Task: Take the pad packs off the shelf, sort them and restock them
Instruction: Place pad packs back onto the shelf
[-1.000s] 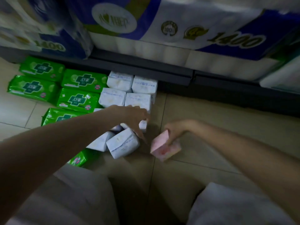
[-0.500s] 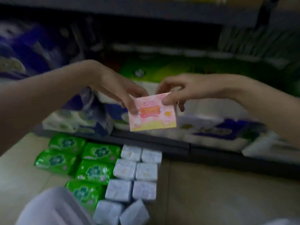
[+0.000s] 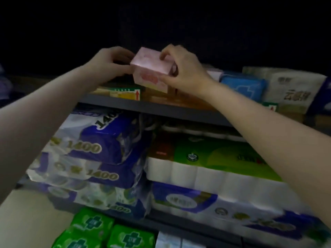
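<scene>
Hands [image 3: 114,62] gripping pink pack [image 3: 152,70] above shelf [image 3: 161,109]

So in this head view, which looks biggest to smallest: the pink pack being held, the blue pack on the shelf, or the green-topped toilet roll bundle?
1. Green-topped toilet roll bundle, by far.
2. and 3. Blue pack and pink pack look alike; the blue one is partly hidden, so no ranking.

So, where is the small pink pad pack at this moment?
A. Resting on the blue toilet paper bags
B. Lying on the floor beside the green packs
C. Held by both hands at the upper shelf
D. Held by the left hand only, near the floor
C: the small pink pad pack is gripped by the left hand and the right hand together, raised at the grey upper shelf.
</scene>
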### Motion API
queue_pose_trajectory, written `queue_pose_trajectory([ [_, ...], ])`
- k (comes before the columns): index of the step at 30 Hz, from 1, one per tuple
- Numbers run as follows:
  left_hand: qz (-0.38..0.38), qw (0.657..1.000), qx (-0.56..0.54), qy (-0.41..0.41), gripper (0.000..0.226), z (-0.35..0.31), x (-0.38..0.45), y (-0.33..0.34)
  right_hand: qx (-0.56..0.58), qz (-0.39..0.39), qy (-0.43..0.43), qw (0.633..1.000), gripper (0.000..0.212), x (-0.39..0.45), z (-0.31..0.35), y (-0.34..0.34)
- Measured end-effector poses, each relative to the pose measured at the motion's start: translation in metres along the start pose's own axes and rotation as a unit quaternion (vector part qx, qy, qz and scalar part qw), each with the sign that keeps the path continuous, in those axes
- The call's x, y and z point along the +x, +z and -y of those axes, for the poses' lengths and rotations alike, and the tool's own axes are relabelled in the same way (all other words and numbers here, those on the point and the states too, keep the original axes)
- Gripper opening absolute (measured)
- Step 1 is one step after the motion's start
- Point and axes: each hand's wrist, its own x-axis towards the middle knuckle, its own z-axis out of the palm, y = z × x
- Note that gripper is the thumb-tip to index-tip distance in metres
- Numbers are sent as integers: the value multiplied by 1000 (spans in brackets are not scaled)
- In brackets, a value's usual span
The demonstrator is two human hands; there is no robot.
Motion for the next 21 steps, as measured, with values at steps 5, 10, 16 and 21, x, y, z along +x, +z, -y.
queue_pose_trajectory([
  [5, -31, 999, 26, 16, 44, 24, 12, 20, 21, 87, 56, 994, 35, 31, -18, -5],
  [10, -54, 994, 83, 45, 51, 24, 22, 33, -11, 147, 71, 986, 36, 43, -28, -12],
  [16, -56, 992, 101, 54, 47, 20, 30, 31, 17, 162, 89, 983, 34, 51, -30, -19],
  [21, -52, 997, 9, 61, 46, 26, 25, 30, 62, 158, 96, 981, 28, 52, -26, -23],
])
